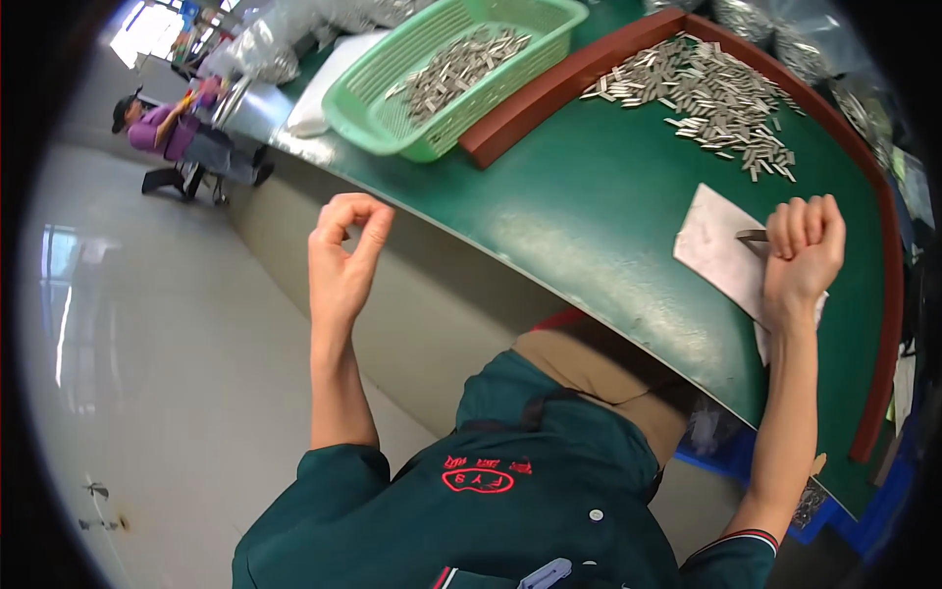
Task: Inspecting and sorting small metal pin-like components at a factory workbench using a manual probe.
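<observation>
My left hand (345,257) is raised beyond the table's front edge, its thumb and fingertips pinched together. Whether anything small is in that pinch is hidden. My right hand (805,253) is closed in a fist at the right of the table, over a white sheet (714,245). From the fist, the dark, narrow tip of a tool (752,236) sticks out to the left; the rest of it is covered by my fingers. Beyond that hand, many small silvery metal pieces (721,93) lie in a loose heap on the green tabletop (549,211).
Reddish-brown strips (549,93) border the heap at the left, back and right. At the back left stands a light green basket (378,135) holding more metal pieces (456,74). Clear plastic bags (260,49) lie behind. A person in purple (175,133) sits far left.
</observation>
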Motion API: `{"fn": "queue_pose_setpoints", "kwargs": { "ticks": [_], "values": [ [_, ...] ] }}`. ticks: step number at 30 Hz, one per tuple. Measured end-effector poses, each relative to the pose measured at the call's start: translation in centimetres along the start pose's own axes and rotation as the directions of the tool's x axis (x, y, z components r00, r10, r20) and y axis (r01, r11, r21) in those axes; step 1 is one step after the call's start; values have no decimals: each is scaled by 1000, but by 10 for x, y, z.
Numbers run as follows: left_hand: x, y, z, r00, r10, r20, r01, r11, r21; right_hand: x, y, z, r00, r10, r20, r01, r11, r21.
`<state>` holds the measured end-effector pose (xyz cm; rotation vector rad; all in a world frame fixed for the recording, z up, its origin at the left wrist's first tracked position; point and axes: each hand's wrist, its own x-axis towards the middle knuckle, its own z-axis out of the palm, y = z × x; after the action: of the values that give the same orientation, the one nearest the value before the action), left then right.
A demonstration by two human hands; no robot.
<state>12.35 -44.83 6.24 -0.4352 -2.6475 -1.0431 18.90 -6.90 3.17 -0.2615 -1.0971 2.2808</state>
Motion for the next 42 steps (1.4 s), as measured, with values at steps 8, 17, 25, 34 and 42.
{"fn": "queue_pose_setpoints", "kwargs": {
  "ticks": [8,17,25,34,42],
  "values": [
    [-48,-59,-23,991,-136,12,99,780,618,-3,4,-7,998,11,62,-7,997,-74],
    [-46,-67,-23,962,-247,119,141,818,558,-4,7,-2,999,-3,36,6,995,-98],
    [-31,-46,-9,743,-322,586,628,637,-447,1,4,-4,998,8,58,-5,999,-45],
    [10,58,46,827,211,521,193,763,-617,-7,14,-10,999,-43,-7,42,997,-62],
    [121,142,199,794,534,289,-296,756,-584,-3,4,-12,979,-201,44,204,926,-317]
  ]
}}
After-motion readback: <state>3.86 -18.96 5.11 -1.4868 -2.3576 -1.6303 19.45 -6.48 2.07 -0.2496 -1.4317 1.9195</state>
